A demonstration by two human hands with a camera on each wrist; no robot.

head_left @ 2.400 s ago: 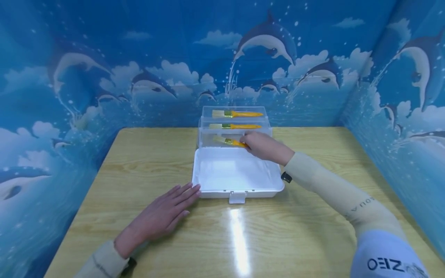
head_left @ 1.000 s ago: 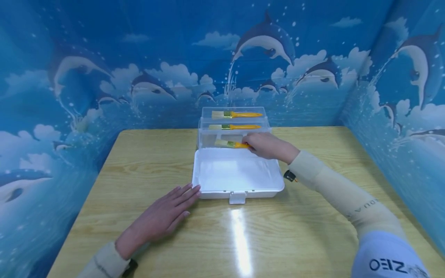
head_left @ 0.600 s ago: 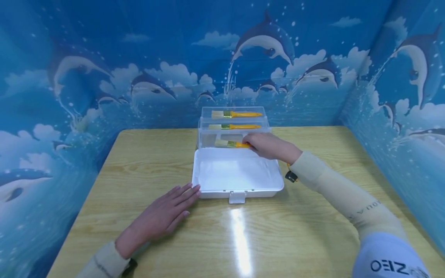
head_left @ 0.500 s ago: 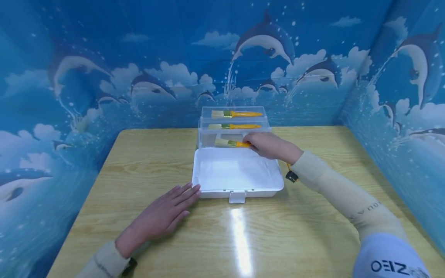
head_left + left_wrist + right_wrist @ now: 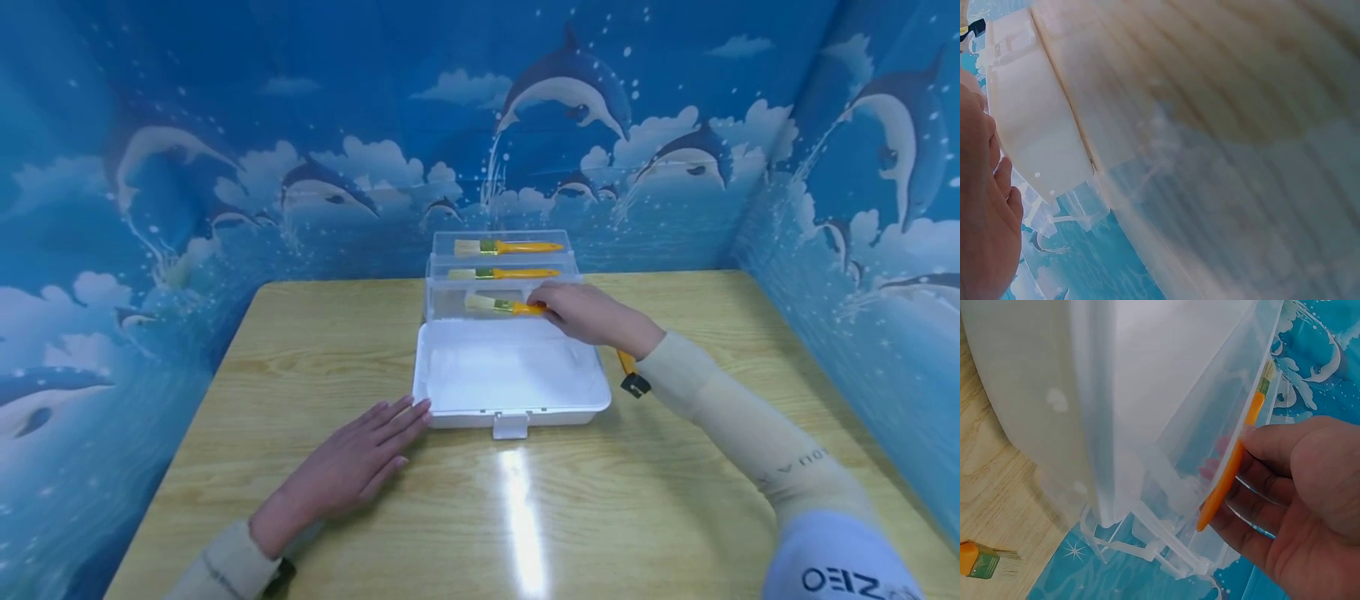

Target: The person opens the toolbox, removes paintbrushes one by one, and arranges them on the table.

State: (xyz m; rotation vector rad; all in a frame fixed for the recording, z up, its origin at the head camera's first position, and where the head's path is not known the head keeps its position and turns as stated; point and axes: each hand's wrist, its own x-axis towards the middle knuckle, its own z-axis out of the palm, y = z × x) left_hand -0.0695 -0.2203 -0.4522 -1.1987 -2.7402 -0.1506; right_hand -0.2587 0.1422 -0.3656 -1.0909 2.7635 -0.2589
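Note:
In the head view my right hand (image 5: 581, 312) pinches the orange handle of a paintbrush (image 5: 501, 305) at the lowest clear tray of a white box (image 5: 510, 367). The brush has pale bristles and a green-gold ferrule, bristles pointing left. From the right wrist, the thumb lies on the brush handle (image 5: 1235, 465) along the tray's clear wall, fingers behind it. My left hand (image 5: 345, 462) lies with straight fingers on the table, fingertips at the box's front left corner. Two more paintbrushes lie in the upper tray (image 5: 525, 247) and the middle tray (image 5: 517, 273).
The box stands open on a wood-grain table (image 5: 330, 333), its latch (image 5: 512, 426) facing me. Another paintbrush (image 5: 979, 559) lies on the table beside the box in the right wrist view. A blue dolphin-print curtain (image 5: 337, 100) encloses the back and sides.
The right hand and its paintbrush first dipped to the lowest tray, then shifted slightly right and up, with the brush tilting a little. The left hand has stayed in place.

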